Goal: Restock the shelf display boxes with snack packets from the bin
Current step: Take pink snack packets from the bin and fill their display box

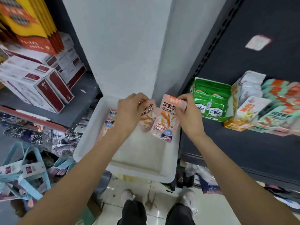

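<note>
So the white bin (pixel 90 143) fills the middle of the frame, with the green display box (pixel 211 101) on the dark shelf (pixel 243 143) at right. Left hand (pixel 129 111) pinches one pink snack packet (pixel 146 117) over the bin. Right hand (pixel 188 111) grips another pink packet (pixel 165 124) beside it.

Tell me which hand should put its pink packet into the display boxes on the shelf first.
Probably the right hand. It pinches a pink packet right beside the display boxes on the right-side shelf. The left hand would have to cross over it.
</note>
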A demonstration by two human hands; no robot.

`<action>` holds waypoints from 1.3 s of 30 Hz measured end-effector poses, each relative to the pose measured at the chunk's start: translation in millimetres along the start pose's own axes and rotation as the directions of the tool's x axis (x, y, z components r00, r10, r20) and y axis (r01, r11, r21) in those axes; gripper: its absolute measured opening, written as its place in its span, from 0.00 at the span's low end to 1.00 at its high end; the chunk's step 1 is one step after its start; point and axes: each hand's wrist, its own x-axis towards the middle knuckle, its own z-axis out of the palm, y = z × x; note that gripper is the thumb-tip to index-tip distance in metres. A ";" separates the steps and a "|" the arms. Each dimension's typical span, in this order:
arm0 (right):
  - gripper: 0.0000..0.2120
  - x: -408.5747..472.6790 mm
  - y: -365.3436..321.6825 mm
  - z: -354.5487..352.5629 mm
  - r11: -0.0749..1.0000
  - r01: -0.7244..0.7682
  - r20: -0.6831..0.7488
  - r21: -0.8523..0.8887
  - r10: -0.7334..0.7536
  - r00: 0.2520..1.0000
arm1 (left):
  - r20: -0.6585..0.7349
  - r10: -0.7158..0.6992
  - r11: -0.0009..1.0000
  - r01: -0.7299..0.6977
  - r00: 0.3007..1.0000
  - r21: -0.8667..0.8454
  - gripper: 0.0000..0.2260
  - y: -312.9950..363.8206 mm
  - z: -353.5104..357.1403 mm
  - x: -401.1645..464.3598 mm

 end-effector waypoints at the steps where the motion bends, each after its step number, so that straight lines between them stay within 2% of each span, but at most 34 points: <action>1: 0.09 -0.6 3.6 -17.9 1.000 0.024 -0.022 -0.008 -0.024 0.999 | 0.001 0.043 0.999 -0.043 0.999 0.012 0.06 17.4 7.1 3.7; 4: 0.07 -0.6 25.3 -76.9 0.999 0.036 -0.073 0.003 -0.036 0.997 | -0.006 0.132 0.990 -0.131 0.991 0.055 0.08 74.5 33.3 18.5; 10: 0.04 4.9 82.9 -209.9 1.000 0.017 -0.184 -0.024 -0.021 0.983 | -0.009 0.264 0.965 -0.264 0.965 0.007 0.08 194.0 99.3 47.3; 14: 0.03 6.6 128.2 -287.4 1.000 0.030 -0.236 0.004 -0.028 0.971 | -0.064 0.353 0.934 -0.355 0.934 -0.029 0.07 263.7 144.0 59.5; 21: 0.04 6.0 182.6 -388.3 1.000 0.021 -0.448 0.001 -0.018 0.894 | -0.047 0.445 0.887 -0.447 0.894 -0.111 0.06 352.5 207.3 74.4; 27: 0.04 13.5 201.0 -426.6 1.000 0.005 -0.478 -0.016 -0.011 0.878 | 0.061 0.445 0.894 -0.438 0.894 -0.096 0.05 382.1 255.5 100.7; 32: 0.04 21.9 211.2 -430.9 0.999 0.023 -0.477 -0.043 -0.041 0.878 | 0.192 0.369 0.927 -0.345 0.909 -0.147 0.06 379.1 289.5 110.9; 36: 0.04 26.1 217.4 -432.1 0.999 0.024 -0.479 -0.044 -0.042 0.877 | 0.299 0.329 0.943 -0.294 0.896 -0.157 0.07 376.3 307.3 110.7; 39: 0.04 28.1 220.2 -434.5 0.999 0.032 -0.482 -0.022 -0.039 0.875 | 0.270 0.344 0.931 -0.290 0.899 -0.220 0.07 380.8 309.8 112.8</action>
